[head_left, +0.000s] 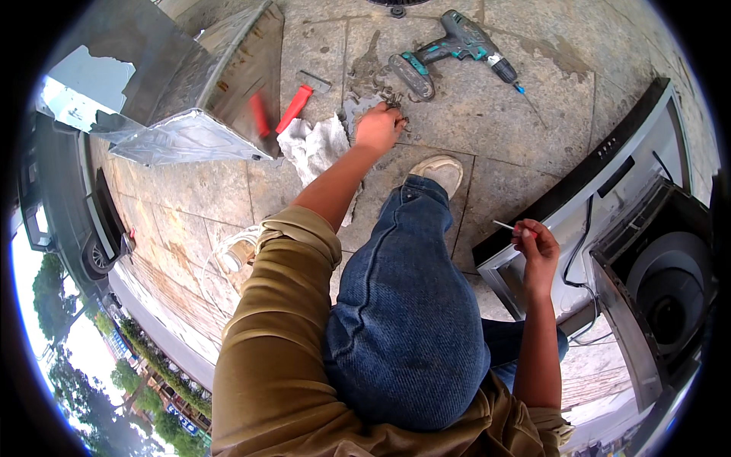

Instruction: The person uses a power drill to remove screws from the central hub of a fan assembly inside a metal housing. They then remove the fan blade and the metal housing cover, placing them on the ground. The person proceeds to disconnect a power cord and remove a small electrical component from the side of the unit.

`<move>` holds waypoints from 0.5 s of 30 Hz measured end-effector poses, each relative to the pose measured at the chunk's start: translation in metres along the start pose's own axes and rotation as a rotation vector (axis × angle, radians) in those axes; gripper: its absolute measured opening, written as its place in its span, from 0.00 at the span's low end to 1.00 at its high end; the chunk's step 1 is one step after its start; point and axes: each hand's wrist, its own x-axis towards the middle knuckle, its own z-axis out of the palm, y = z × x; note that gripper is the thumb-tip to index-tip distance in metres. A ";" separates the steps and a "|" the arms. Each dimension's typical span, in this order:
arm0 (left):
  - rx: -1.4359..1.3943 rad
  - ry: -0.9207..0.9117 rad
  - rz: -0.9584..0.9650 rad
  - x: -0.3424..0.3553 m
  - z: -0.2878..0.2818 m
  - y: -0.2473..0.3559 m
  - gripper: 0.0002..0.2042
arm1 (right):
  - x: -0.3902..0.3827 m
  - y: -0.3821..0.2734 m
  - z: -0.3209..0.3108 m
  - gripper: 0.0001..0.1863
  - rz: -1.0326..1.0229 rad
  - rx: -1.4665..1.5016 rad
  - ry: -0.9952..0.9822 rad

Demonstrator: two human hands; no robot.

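Observation:
My left hand (378, 128) reaches down to the paving, its fingers curled at a small heap of dark screws (392, 100). What sits between the fingertips is hidden. Beside that hand lie a crumpled white rag (314, 146) and a thin grey flat piece (355, 109). A scraper (295, 108) with a red handle rests just beyond the rag. My right hand (537, 251) is raised at the right of my knee, closed around a small screwdriver (503, 225) with a pale shaft and some red at the grip.
A teal-and-black cordless drill (457, 47) with a long bit lies ahead. On the left stands a sheet-metal housing (190, 133) with sharp edges. A dismantled range hood (601, 183) with loose black cable fills the right. A parked car (65, 198) is far left.

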 end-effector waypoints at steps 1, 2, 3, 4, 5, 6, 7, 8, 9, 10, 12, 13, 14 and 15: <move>0.047 -0.012 -0.009 0.003 0.003 0.004 0.05 | -0.001 -0.001 0.001 0.09 0.000 0.003 -0.001; 0.094 -0.024 -0.017 0.006 0.004 0.007 0.06 | -0.001 -0.002 0.001 0.09 0.000 0.006 -0.002; 0.157 -0.066 -0.043 0.010 0.005 0.008 0.06 | 0.000 -0.002 0.002 0.09 0.001 0.006 -0.004; 0.216 -0.109 -0.066 0.015 0.006 0.012 0.07 | 0.000 -0.002 0.001 0.09 0.001 0.004 -0.001; 0.277 -0.152 -0.088 0.019 0.007 0.015 0.08 | 0.001 -0.002 0.000 0.09 0.001 0.003 0.002; 0.277 -0.154 -0.094 0.019 0.006 0.018 0.08 | 0.001 -0.001 -0.002 0.09 0.004 -0.003 -0.002; 0.276 -0.155 -0.094 0.021 0.004 0.019 0.09 | 0.002 0.000 -0.004 0.09 0.003 -0.007 -0.001; 0.273 -0.156 -0.092 0.022 0.000 0.023 0.09 | 0.002 0.000 -0.007 0.09 0.003 -0.013 0.004; 0.138 -0.129 -0.120 0.022 -0.004 0.027 0.09 | 0.002 -0.001 -0.009 0.09 -0.012 0.007 -0.001; 0.001 -0.106 -0.146 0.021 -0.015 0.038 0.10 | 0.001 -0.002 -0.011 0.09 -0.027 0.027 -0.001; -0.286 -0.117 -0.211 0.020 -0.032 0.053 0.09 | -0.001 -0.007 -0.012 0.09 -0.031 0.068 -0.002; -0.529 -0.196 -0.288 0.022 -0.036 0.062 0.07 | -0.001 -0.011 -0.010 0.09 -0.025 0.121 0.006; -0.771 -0.278 -0.365 0.023 -0.040 0.072 0.05 | -0.001 -0.015 -0.008 0.09 -0.020 0.175 0.014; -1.012 -0.364 -0.442 0.024 -0.045 0.081 0.03 | -0.001 -0.019 -0.006 0.09 -0.016 0.228 0.021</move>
